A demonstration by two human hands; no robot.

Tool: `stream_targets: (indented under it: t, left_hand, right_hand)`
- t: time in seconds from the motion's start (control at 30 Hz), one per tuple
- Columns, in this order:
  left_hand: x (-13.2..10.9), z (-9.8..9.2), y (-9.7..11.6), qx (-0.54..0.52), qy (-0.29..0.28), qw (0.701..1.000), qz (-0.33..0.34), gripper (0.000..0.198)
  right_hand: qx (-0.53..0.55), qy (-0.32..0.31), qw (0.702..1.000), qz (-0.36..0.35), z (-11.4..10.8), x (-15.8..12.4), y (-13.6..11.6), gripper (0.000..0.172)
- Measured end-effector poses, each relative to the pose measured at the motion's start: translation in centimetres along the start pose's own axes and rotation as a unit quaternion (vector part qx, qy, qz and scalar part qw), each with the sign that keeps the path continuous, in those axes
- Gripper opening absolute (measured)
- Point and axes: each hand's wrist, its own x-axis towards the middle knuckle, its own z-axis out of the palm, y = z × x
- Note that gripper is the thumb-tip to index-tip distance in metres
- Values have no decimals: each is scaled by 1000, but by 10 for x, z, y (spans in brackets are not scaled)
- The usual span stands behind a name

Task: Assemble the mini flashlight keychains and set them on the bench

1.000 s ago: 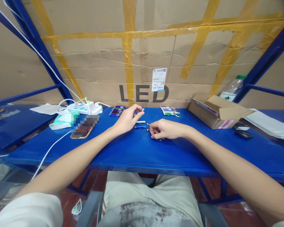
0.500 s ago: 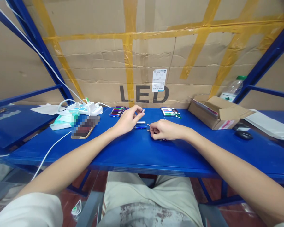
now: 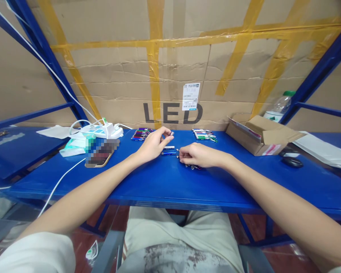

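My left hand (image 3: 155, 144) is closed in a pinch, with a small silver metal piece (image 3: 172, 133) at its fingertips. Just below those fingers lie a silver tube (image 3: 169, 147) and a blue metal tube (image 3: 169, 153), side by side on the blue table. My right hand (image 3: 198, 154) is curled, thumb and fingers pressed together; what they hold, if anything, is hidden. Tiny round metal pieces (image 3: 177, 150) sit left of its fingertips. Several small metal parts (image 3: 193, 167) show from under the palm.
Rows of coloured metal tubes with clips (image 3: 141, 134) lie at the back left, with similar ones (image 3: 204, 135) at the back right. A phone (image 3: 102, 153) and power strip (image 3: 108, 131) are left; an open carton (image 3: 261, 136), mouse (image 3: 292, 162) and bottle (image 3: 281, 106) stand right.
My right hand has lifted slightly and its fingers have drawn in, so more of the small metal parts beneath it show. My left hand has hardly moved.
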Motion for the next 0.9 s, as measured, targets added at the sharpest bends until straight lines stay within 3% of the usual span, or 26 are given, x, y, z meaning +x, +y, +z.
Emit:
stream_targets:
  t: [0.33,0.77,0.9]
  left_hand:
    - [0,2,-5,-26,-9,1000,15,17]
    - [0,3,-9,13,5,999,40,17]
    - [0,3,-8,10,2,999,40,16]
  right_hand:
    - [-24,16,999,-15,3,0,2,14]
    - [-2,152,988,-23,-4,-1,7,19]
    - [14,164,986,-27,-5,-2,10,19]
